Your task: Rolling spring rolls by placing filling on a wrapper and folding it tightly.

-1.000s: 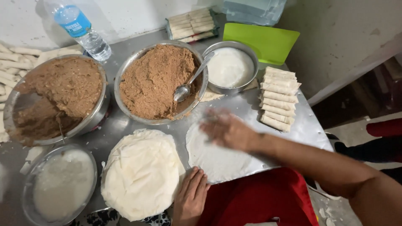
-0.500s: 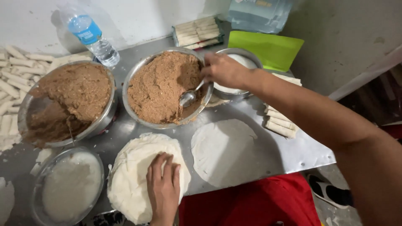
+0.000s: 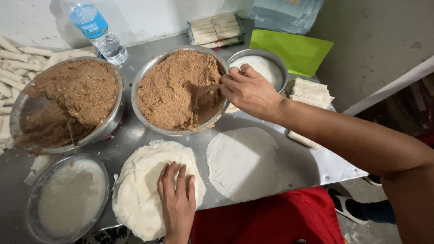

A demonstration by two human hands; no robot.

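My right hand (image 3: 249, 91) grips a spoon whose bowl is hidden in the brown minced filling (image 3: 178, 88) of the middle steel bowl (image 3: 144, 74). My left hand (image 3: 177, 202) lies flat, fingers together, on a stack of round white wrappers (image 3: 138, 187) at the table's front edge. A single round wrapper (image 3: 242, 160) is spread on the steel table (image 3: 316, 165) to the right of the stack, under my right forearm.
A second bowl of filling (image 3: 68, 101) stands at the left, a bowl of white paste (image 3: 68, 199) at front left, another white bowl (image 3: 266, 63) behind my right hand. Rolled wrappers (image 3: 312, 92) lie at right and far left. A water bottle (image 3: 97, 31) and a green board (image 3: 296, 49) stand at the back.
My right hand left the single wrapper, reached to the middle bowl and took the spoon, pushing it into the filling. My left hand moved from the table edge onto the wrapper stack.
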